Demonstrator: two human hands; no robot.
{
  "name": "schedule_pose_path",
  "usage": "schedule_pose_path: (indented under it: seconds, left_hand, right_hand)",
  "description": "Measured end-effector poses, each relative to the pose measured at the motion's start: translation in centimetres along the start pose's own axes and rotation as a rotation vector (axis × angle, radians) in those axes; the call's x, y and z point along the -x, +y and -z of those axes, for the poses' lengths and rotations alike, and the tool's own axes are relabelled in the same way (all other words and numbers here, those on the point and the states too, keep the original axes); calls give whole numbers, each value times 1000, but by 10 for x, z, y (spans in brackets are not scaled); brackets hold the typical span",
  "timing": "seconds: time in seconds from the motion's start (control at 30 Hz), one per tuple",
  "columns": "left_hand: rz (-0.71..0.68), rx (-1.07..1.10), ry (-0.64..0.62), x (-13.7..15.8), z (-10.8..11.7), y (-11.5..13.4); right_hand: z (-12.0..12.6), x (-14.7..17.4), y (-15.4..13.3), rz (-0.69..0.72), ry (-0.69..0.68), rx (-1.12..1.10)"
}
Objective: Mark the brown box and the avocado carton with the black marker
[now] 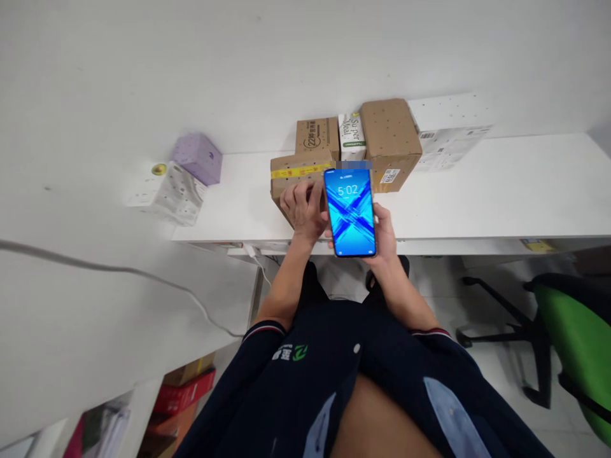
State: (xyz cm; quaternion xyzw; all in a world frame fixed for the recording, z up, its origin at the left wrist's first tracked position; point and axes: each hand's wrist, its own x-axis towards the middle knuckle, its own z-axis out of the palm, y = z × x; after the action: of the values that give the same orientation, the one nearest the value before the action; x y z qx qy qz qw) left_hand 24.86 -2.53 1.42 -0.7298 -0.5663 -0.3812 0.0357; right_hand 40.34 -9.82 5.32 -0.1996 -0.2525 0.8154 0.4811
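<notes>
My right hand (386,232) is wrapped round a smartphone (352,219). Its lit blue screen faces up at me and reads 5:02. Just left of the phone is my left hand (304,207), back upward, its fingers loosely bent and a little apart. It overlaps a cardboard box with yellow tape (281,181); whether it touches that box I cannot tell. Behind stand a smaller cardboard box (315,132), a white "Super Meal" carton (352,133) and a larger brown box (391,133). The phone partly covers this group.
The boxes stand on a white desk (501,197) against a wall. A white printed box (451,137) leans at the back right. A purple box (198,156) and a white carton (174,191) stand left. A grey cable (119,267) crosses the left side. A green office chair (573,337) stands right.
</notes>
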Motion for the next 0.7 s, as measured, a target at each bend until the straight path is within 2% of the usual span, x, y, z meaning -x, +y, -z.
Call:
schedule_pose_path:
  seconds: [0.07,0.13,0.23,0.3,0.37,0.43,0.5,0.63,0.7]
  left_hand:
    - [12,-11,51,0,0,2]
    - [-6,-9,77,1,-1,2]
    - [-19,14,104,2,-1,2]
    - [-24,32,101,1,-1,2]
    - [-42,52,92,1,0,0]
    - [-71,81,101,4,5,-7]
    - [-83,124,157,10,13,-20]
    - [-17,274,284,21,26,-65]
    - [54,425,186,22,25,-90]
  right_hand:
    - [21,12,-6,107,177,162]
    - [48,25,-13,211,416,388]
    - [92,44,-25,311,814,925]
    - [117,53,-33,288,1003,1341]
    - [135,58,-40,156,1145,1684]
    - [147,60,-46,-8,1239,1908]
    - [155,59,-50,-111,1268,2036]
    - [172,58,-52,-174,1235,2129]
    - [181,59,-52,-166,1216,2138]
